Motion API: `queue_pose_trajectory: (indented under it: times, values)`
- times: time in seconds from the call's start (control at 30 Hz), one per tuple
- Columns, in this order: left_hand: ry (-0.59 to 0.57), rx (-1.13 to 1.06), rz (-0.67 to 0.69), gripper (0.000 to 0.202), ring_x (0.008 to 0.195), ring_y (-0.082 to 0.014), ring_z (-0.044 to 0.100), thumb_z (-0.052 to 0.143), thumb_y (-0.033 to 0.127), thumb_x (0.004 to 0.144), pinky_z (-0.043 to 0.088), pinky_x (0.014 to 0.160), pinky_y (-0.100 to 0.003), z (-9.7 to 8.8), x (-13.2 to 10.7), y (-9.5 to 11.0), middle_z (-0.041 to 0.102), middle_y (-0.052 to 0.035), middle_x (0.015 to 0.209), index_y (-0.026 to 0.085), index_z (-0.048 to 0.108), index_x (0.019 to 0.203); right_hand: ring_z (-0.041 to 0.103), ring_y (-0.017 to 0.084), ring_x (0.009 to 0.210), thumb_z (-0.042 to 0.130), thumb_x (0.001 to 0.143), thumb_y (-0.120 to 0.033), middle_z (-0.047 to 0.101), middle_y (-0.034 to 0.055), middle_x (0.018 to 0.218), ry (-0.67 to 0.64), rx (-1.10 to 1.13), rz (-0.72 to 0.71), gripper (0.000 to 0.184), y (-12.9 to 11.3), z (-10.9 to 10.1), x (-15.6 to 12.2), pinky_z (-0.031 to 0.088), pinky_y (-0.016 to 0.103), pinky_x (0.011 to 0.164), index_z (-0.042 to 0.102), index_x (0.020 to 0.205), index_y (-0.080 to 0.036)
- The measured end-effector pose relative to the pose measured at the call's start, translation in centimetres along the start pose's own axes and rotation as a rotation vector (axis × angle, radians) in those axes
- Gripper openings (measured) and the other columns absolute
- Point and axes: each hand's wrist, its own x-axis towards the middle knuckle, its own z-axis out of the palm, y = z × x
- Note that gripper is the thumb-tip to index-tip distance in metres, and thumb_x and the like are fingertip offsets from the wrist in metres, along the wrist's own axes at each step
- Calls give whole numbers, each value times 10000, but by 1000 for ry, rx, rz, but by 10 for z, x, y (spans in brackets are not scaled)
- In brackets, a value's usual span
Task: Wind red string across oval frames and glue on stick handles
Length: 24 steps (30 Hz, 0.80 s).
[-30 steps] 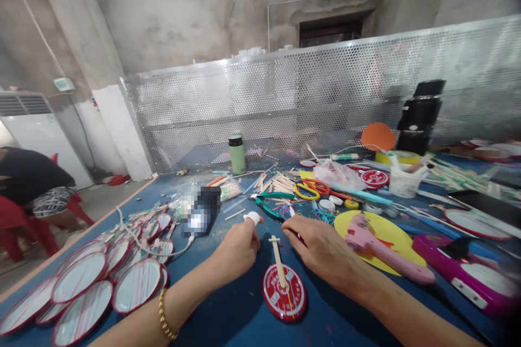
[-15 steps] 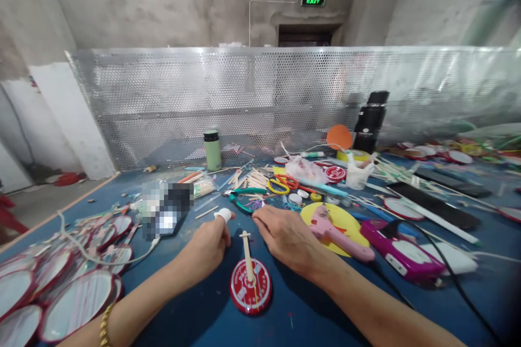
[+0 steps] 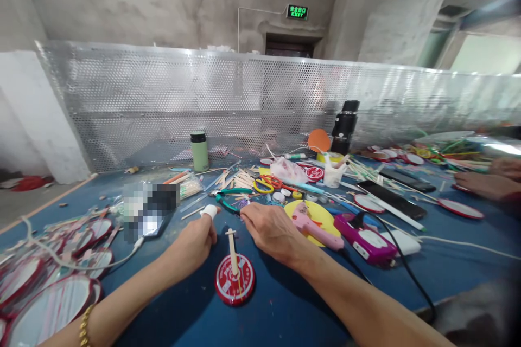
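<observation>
A round red disc [image 3: 235,291] with white print lies on the blue table in front of me, with a flat wooden stick [image 3: 233,255] standing out from its middle and a small crosspiece at the stick's top. To the left of it is my left hand [image 3: 195,241], its fingers curled closed, a white wrap [image 3: 210,210] around one fingertip. My right hand [image 3: 271,230] is to the right of the stick, thumb and fingertips pressed together. Whatever either hand pinches is too small or hidden. Green-handled pliers [image 3: 230,195] lie just beyond the fingertips.
Red-rimmed discs [image 3: 52,309] pile up at left near a phone [image 3: 157,214] on a cable. At right are a pink glue gun [image 3: 315,227], a purple device [image 3: 366,241] and a black cable. Behind stand a green bottle [image 3: 199,153] and black flask [image 3: 345,129]. Another person's hand [image 3: 486,184] shows far right.
My view has turned to the right, so the table things sit further left in the picture. Another person's hands have come into view at far right. My hands keep nearly the same pose.
</observation>
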Motion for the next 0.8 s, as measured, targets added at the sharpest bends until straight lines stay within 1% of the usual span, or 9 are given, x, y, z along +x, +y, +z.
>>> queue_pose_trajectory:
  times: [0.07, 0.13, 0.27, 0.3, 0.4, 0.5, 0.6, 0.67, 0.8]
  values:
    - [-3, -21, 13, 393, 655, -141, 546, 356, -59, 764, 400, 638, -251, -1, -1, 0, 611, -24, 773, 144, 544, 1044, 631, 156, 750, 452, 993, -196, 687, 49, 881, 2, -4, -14, 187, 0, -1, 0, 310, 272, 597, 616, 913, -158]
    - [2, -40, 30, 392, 661, -137, 543, 351, -53, 774, 407, 646, -249, -1, -1, 1, 611, -26, 785, 148, 534, 1057, 628, 153, 739, 451, 994, -201, 688, 45, 883, 8, -9, -18, 190, 0, -2, 0, 296, 274, 586, 615, 909, -160]
    - [1, -66, 19, 505, 654, -143, 542, 345, -55, 771, 416, 641, -254, -3, -2, 3, 605, -13, 763, 135, 459, 1225, 621, 151, 717, 451, 995, -205, 690, 46, 869, 5, -29, -5, 193, 0, -2, 0, 268, 280, 568, 615, 904, -158]
    - [1, -69, 15, 518, 647, -143, 540, 345, -53, 768, 417, 640, -256, -3, -2, 4, 604, -11, 757, 132, 452, 1240, 619, 151, 711, 454, 994, -207, 691, 46, 865, 3, -32, -5, 191, 0, -1, 0, 262, 281, 565, 614, 903, -158]
    - [17, -80, 10, 493, 648, -146, 542, 367, -44, 741, 422, 644, -258, -1, -1, 0, 611, -18, 755, 145, 509, 1174, 616, 153, 706, 458, 989, -207, 691, 48, 860, 4, -33, -7, 182, 1, 1, 0, 253, 283, 563, 614, 906, -159]
    - [56, -127, 7, 439, 648, -153, 550, 422, -4, 715, 430, 628, -256, 4, -1, -6, 614, -21, 744, 169, 562, 1094, 612, 152, 713, 457, 985, -189, 690, 51, 856, 28, -20, 7, 178, 3, 1, 0, 256, 285, 569, 611, 903, -155]
    - [90, -146, 25, 380, 675, -163, 566, 447, 23, 718, 443, 643, -260, 5, -1, -8, 611, -25, 732, 178, 589, 1034, 605, 148, 714, 467, 977, -170, 690, 51, 856, 32, 2, 20, 174, 3, 1, -1, 261, 283, 576, 614, 885, -154]
    - [81, -114, 45, 390, 689, -161, 570, 434, 7, 722, 445, 667, -263, 4, -2, -6, 607, -19, 729, 171, 582, 1044, 599, 146, 712, 476, 970, -159, 690, 50, 855, 23, 21, 22, 169, 3, 0, 0, 264, 281, 579, 622, 884, -154]
    - [36, -32, 42, 497, 661, -149, 549, 376, -40, 741, 420, 657, -264, -1, -3, 0, 613, -18, 761, 138, 522, 1182, 588, 146, 709, 477, 965, -147, 687, 52, 842, 0, 60, 5, 174, 0, -3, 0, 280, 278, 592, 631, 882, -147]
